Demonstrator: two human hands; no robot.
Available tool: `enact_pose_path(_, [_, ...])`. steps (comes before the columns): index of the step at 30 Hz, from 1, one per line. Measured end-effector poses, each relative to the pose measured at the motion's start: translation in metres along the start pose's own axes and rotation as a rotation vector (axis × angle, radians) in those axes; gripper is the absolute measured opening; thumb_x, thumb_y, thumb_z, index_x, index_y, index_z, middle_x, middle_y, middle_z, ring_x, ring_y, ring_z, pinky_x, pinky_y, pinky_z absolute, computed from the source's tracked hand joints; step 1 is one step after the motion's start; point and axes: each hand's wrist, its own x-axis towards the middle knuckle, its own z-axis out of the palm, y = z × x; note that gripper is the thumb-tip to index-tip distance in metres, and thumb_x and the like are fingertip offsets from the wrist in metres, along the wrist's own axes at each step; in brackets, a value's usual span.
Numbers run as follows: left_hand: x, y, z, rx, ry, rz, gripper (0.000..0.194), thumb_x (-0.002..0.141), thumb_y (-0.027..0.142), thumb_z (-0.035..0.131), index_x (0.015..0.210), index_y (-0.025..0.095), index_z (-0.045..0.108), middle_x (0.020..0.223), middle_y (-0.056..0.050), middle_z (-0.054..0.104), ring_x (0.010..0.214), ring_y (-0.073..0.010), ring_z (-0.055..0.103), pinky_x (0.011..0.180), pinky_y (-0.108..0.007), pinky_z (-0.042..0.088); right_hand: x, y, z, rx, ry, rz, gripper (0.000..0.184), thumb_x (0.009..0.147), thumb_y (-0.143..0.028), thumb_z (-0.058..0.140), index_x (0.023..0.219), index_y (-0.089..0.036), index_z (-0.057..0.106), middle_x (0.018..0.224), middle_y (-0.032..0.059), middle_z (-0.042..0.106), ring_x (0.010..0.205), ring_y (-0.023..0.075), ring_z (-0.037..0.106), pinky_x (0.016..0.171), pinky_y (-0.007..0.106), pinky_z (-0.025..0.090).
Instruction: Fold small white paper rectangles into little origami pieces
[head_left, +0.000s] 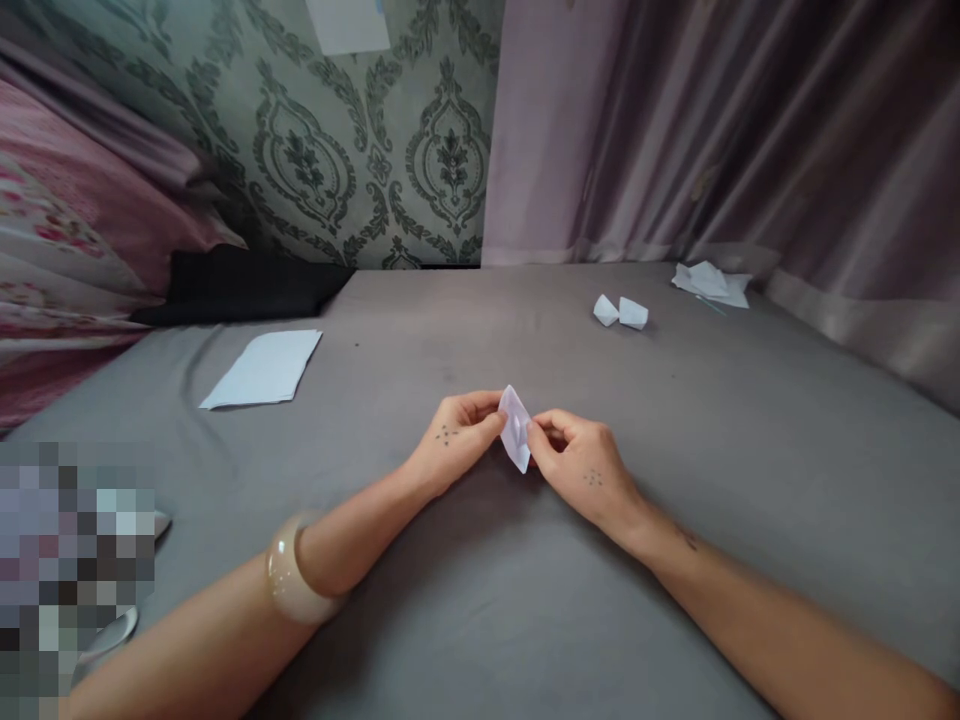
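Between my two hands is a small piece of folded white paper (515, 430), held up on a slant above the grey cloth, its shape a narrow diamond. My left hand (466, 440) pinches its left edge, thumb in front and fingers behind. On the right edge, the thumb and fingers of my right hand (581, 458) are closed as well. Part of the paper is hidden behind the thumbs. A pale bangle (289, 575) circles my left forearm.
A stack of white paper sheets (266, 368) lies at the left on the grey cloth (442, 330). Folded paper pieces (632, 313) sit at the back right, with more loose paper (711, 282) beyond. Black fabric (240, 285) rests at the back left. Curtains (675, 130) hang behind.
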Motion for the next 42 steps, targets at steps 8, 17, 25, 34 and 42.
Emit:
enact_pose_path(8, [0.001, -0.012, -0.002, 0.140, -0.025, -0.020, 0.023, 0.079, 0.026, 0.058, 0.091, 0.012, 0.070, 0.075, -0.005, 0.071, 0.067, -0.0157, 0.064, 0.062, -0.024, 0.047, 0.005, -0.001, 0.002, 0.068, -0.076, 0.126, 0.020, 0.081, -0.032, 0.055, 0.075, -0.018, 0.068, 0.064, 0.0026, 0.071, 0.054, 0.0149, 0.066, 0.051, 0.023, 0.048])
enact_pose_path(17, [0.002, -0.010, -0.004, 0.227, 0.007, 0.004, 0.022, 0.078, 0.027, 0.058, 0.089, 0.012, 0.069, 0.065, -0.002, 0.065, 0.055, -0.0119, 0.057, 0.052, -0.021, 0.042, 0.008, 0.002, 0.001, 0.179, -0.133, 0.188, 0.019, 0.079, -0.031, 0.057, 0.070, -0.017, 0.066, 0.055, 0.0019, 0.066, 0.044, 0.0125, 0.061, 0.039, 0.019, 0.042])
enact_pose_path(25, [0.000, -0.012, -0.008, 0.321, 0.057, 0.028, 0.025, 0.081, 0.039, 0.059, 0.078, 0.015, 0.066, 0.065, -0.003, 0.065, 0.055, -0.0122, 0.056, 0.049, -0.021, 0.040, 0.007, -0.005, 0.000, 0.211, -0.201, 0.215, 0.021, 0.079, -0.033, 0.058, 0.066, -0.017, 0.063, 0.051, -0.0007, 0.063, 0.043, 0.0095, 0.057, 0.039, 0.017, 0.040])
enact_pose_path(34, [-0.001, -0.012, -0.007, 0.343, 0.055, 0.021, 0.025, 0.080, 0.039, 0.060, 0.075, 0.015, 0.065, 0.062, -0.003, 0.063, 0.052, -0.0114, 0.054, 0.047, -0.020, 0.038, 0.007, 0.001, 0.001, 0.235, -0.173, 0.191, 0.022, 0.081, -0.039, 0.057, 0.078, -0.019, 0.065, 0.062, 0.0010, 0.068, 0.048, 0.0117, 0.060, 0.038, 0.018, 0.040])
enact_pose_path(42, [-0.003, -0.007, -0.003, 0.354, 0.013, 0.004, 0.019, 0.078, 0.027, 0.055, 0.075, 0.014, 0.068, 0.065, -0.003, 0.066, 0.055, -0.0125, 0.057, 0.049, -0.021, 0.039, 0.007, 0.003, 0.002, 0.213, -0.121, 0.129, 0.014, 0.078, -0.030, 0.058, 0.077, -0.018, 0.065, 0.061, 0.0005, 0.067, 0.051, 0.0127, 0.061, 0.042, 0.020, 0.043])
